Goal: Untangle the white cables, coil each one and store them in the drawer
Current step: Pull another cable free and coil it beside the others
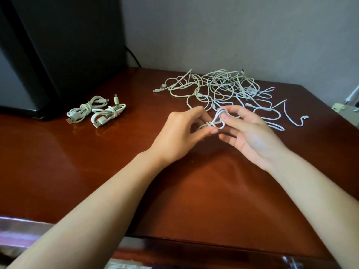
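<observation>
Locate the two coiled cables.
In the head view, the coiled cables lie left on the table, beside the black box, well left of the tangled pile.

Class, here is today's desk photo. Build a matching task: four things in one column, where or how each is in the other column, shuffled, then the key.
Things
1. coiled cables
2. tangled cables
3. cable loop
4. black box

States
A. pinched between left hand and right hand
B. stands at the far left of the table
C. loose heap near the wall
D. two tied bundles lying left of the hands

Pairs: 1-D, 2-C, 3-A, 4-B
</observation>
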`<state>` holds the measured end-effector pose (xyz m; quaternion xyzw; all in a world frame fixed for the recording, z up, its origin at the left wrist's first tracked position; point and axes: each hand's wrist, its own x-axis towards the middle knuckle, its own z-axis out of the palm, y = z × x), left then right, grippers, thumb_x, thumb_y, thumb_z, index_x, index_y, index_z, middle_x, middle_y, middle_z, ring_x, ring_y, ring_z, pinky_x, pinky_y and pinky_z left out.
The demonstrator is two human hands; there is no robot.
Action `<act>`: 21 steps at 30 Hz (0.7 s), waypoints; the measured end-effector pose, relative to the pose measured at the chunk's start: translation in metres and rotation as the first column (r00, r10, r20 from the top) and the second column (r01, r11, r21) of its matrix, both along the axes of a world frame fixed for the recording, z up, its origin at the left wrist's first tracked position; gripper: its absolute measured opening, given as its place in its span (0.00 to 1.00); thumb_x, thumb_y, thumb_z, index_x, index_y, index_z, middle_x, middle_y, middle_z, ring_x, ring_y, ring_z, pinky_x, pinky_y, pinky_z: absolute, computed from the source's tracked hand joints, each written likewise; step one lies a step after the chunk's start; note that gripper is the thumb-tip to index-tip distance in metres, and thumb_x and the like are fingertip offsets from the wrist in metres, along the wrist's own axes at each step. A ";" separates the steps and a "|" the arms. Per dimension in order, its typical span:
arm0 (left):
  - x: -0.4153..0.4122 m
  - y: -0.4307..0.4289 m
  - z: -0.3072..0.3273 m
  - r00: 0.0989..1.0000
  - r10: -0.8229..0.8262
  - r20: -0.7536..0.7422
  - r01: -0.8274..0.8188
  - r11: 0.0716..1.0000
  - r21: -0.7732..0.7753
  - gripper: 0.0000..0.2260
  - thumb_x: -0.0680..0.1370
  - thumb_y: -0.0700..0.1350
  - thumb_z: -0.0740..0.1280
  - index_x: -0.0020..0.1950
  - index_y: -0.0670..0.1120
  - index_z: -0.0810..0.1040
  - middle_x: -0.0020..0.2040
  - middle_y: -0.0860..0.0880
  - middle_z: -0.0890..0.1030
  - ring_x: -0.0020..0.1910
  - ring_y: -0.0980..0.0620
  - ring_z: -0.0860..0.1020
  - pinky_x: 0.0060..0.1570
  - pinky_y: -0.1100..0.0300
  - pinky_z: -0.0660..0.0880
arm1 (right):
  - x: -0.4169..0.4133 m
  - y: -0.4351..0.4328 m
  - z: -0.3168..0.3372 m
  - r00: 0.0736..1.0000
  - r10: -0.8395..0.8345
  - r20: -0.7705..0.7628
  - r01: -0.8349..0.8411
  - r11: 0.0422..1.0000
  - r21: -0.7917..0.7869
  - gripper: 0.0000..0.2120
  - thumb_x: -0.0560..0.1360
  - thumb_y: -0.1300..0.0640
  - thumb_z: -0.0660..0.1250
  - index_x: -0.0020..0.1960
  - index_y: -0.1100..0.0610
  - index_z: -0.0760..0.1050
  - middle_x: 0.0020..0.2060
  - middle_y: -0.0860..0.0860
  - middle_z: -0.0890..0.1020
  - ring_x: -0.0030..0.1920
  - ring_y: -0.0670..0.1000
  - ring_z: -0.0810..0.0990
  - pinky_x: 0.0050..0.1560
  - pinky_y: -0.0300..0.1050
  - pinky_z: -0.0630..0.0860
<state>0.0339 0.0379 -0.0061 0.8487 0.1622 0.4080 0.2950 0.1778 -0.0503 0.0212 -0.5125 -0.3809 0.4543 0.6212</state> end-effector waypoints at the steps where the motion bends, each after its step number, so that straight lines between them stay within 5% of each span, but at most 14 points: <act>1: 0.001 -0.001 0.000 1.000 -0.011 0.005 0.011 0.999 -0.036 0.06 0.74 0.43 0.73 0.44 0.43 0.77 0.35 0.49 0.82 0.32 0.53 0.80 0.39 0.55 0.77 | 0.001 0.000 0.000 1.000 -0.013 0.017 0.013 1.000 -0.001 0.04 0.74 0.61 0.66 0.48 0.54 0.76 0.38 0.48 0.83 0.38 0.46 0.81 0.35 0.36 0.76; 12: 0.006 -0.006 0.001 0.996 -0.066 0.058 0.082 0.931 -0.355 0.09 0.74 0.43 0.72 0.44 0.38 0.77 0.33 0.48 0.81 0.30 0.49 0.81 0.34 0.59 0.78 | -0.002 0.002 -0.008 0.857 -0.255 0.447 0.172 0.961 0.217 0.10 0.77 0.65 0.65 0.48 0.52 0.80 0.30 0.49 0.77 0.24 0.44 0.76 0.29 0.37 0.76; 21: 0.006 -0.004 0.002 0.996 -0.046 0.081 0.076 0.900 -0.429 0.08 0.74 0.43 0.72 0.43 0.39 0.76 0.32 0.47 0.81 0.30 0.50 0.80 0.32 0.61 0.76 | -0.002 0.003 -0.011 0.825 -0.211 0.525 0.082 0.963 0.258 0.15 0.76 0.69 0.64 0.52 0.50 0.77 0.35 0.63 0.80 0.28 0.44 0.78 0.35 0.37 0.76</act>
